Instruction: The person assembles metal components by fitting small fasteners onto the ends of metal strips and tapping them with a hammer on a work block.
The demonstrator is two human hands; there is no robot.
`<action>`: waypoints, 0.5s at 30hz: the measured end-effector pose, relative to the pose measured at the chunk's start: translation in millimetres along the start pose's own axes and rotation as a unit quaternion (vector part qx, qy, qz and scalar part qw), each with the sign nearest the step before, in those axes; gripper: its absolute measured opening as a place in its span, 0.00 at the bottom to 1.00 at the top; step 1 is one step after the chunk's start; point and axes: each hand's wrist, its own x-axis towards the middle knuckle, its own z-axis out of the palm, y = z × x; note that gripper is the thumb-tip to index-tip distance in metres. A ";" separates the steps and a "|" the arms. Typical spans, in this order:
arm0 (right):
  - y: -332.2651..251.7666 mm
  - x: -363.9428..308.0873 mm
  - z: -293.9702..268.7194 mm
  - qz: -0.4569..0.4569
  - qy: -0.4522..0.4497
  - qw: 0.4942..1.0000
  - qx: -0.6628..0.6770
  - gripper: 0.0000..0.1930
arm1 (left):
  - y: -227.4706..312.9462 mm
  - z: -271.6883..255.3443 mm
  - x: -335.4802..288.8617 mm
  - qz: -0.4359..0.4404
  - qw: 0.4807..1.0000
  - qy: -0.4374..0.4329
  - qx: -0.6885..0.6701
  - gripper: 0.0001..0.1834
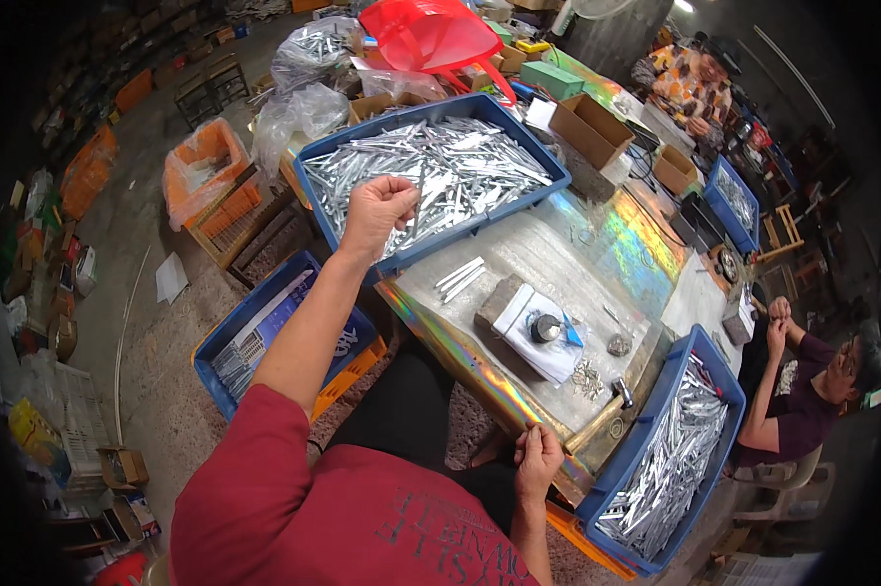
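- In the head view, the 2 hands are well apart: the left hand (382, 210) is over the far blue tray (480, 225), and the right hand (538, 461) is low, beside the table (597, 273) edge nearest the body.
- Fingers and thumb are drawn together on both hands; I cannot tell whether either pinches anything thin.
- The metal strips (465, 161) lie in a loose, crossed heap in that far tray, and more strips fill the right blue tray (697, 344).
- A short row of loose strips (460, 278) lies roughly side by side on the table, apart from both heaps.
- As a judgement, the work is in midcourse: both trays are well filled, so much handling seems left. Which heap counts as finished cannot be told.
- For edges, the far tray's near wall rises between the left hand and the table top, and the right tray's rim stands past the right hand.
- Between the hands, the paper-topped block (519, 337) with a dark round-topped piece (545, 328) takes up the middle; a hammer (621, 394) and small metal pieces (587, 380) sit to its right.
- The openest table patch looks to be beyond the block, toward the shiny sheet (636, 244).
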 end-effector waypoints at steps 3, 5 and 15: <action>-13.0 9.9 7.1 -0.016 -0.021 0.999 -0.030 0.09 | 1.7 35.6 -31.7 -0.038 0.997 -0.046 -0.049 0.05; -16.8 17.4 15.6 -0.029 -0.044 0.998 -0.036 0.09 | -5.1 53.3 -57.1 -0.062 0.992 -0.070 -0.079 0.06; -15.3 22.0 38.5 -0.041 -0.117 0.992 -0.016 0.08 | -47.0 114.3 -157.1 -0.240 0.936 -0.160 -0.200 0.04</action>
